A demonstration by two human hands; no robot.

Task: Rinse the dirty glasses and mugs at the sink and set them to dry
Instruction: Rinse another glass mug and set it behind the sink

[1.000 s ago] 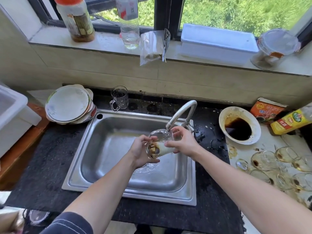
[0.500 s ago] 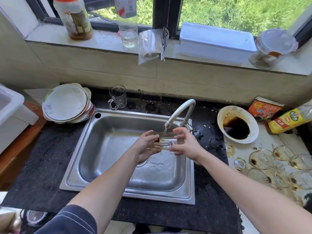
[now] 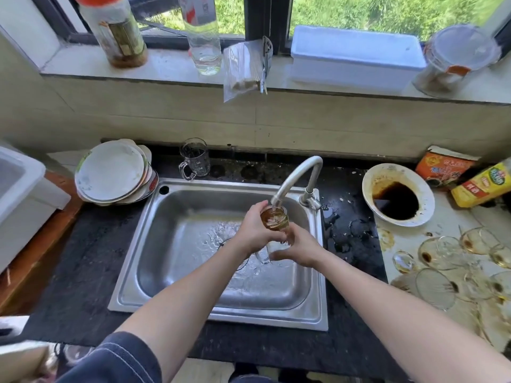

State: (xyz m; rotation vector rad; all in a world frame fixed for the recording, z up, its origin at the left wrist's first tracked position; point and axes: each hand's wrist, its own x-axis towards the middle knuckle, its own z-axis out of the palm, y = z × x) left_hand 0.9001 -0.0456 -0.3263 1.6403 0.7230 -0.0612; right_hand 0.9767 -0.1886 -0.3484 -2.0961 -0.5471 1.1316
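Note:
A glass mug (image 3: 274,219) stands upright under the faucet (image 3: 297,176), filling with brownish water over the steel sink (image 3: 177,261). My left hand (image 3: 253,230) grips its left side. My right hand (image 3: 300,246) holds it from below and to the right, fingers wrapped round its base and handle. A clear glass mug (image 3: 194,158) stands behind the sink on the black counter. Several dirty stemmed glasses (image 3: 453,261) with brown dregs lie on the counter at the right.
Stacked plates (image 3: 114,171) sit left of the sink. A white bowl with dark sauce (image 3: 398,193), an orange packet (image 3: 442,167) and a yellow bottle (image 3: 482,183) stand at the right. Bottles, a white box (image 3: 356,55) and a jar line the windowsill.
The mug was lying sideways between my hands; it has been turned upright under the spout and now holds brownish water. My right hand dropped lower, beneath it.

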